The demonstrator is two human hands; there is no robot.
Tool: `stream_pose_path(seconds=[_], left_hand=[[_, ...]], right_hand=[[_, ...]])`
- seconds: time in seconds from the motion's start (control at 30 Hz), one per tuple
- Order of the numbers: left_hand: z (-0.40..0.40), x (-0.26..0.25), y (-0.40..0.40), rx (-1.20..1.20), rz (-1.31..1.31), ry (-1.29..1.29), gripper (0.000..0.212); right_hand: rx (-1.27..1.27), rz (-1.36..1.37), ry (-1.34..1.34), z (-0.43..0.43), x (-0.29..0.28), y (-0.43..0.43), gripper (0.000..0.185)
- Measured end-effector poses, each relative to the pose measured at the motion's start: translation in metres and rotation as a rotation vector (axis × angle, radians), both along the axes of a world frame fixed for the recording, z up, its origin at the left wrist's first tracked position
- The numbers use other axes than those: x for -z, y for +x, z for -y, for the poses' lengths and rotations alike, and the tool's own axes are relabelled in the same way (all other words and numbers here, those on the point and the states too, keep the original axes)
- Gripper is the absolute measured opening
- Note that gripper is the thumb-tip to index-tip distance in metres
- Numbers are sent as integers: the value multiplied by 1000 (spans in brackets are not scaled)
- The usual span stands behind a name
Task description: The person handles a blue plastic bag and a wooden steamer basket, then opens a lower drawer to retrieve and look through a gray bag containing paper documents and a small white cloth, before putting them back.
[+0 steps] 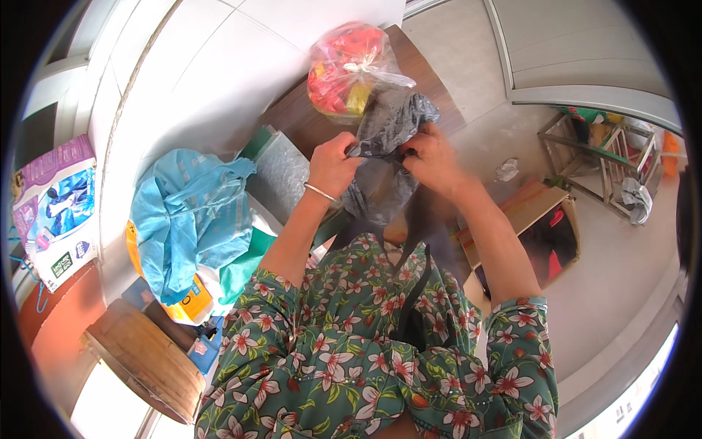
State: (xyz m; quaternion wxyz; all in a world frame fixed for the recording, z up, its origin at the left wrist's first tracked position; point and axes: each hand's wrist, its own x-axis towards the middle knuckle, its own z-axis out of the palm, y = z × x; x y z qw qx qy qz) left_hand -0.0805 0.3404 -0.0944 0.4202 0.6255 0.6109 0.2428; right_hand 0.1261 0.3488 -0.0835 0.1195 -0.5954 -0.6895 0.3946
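A thin dark grey plastic bag (392, 123) is stretched between my two hands in front of my body. My left hand (333, 164), with a bangle at the wrist, pinches its left edge. On the opposite side my right hand (433, 159) grips the bag near the middle, fingers curled into the film. Part of the bag hangs below the hands, and what it contains, if anything, cannot be made out. Just beyond it a clear plastic bag (351, 71), tied with a white knot and filled with red and yellow items, rests on a brown wooden surface (433, 71).
To the left lie a crumpled light-blue bag (194, 214) and a box with a silvery, bubbled face (282, 170). A round wooden piece (148, 356) stands lower left. On the right are an open cardboard box (518, 236) and a metal-framed rack (603, 159) on the floor.
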Motion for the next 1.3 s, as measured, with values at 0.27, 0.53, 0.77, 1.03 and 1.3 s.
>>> stream_pose_path(seconds=[0.27,0.53,0.77,1.03,1.3], left_hand=[[-9,-13,-1,101,-69,-14,27],[-4,-19,-7,47,-67,-32,32],[35,-14,8,41,-300,186,67],[54,18,12,-66,-441,-21,78],[42,18,-2,-45,-293,-111,40]], right_hand=[[42,131,116,3,-10,10,19],[126,-2,169,9,-11,0,19],[328,-141,136,15,-14,-13,17],[330,-205,148,20,-16,-17,17],[67,-5,272,37,-20,16,28]])
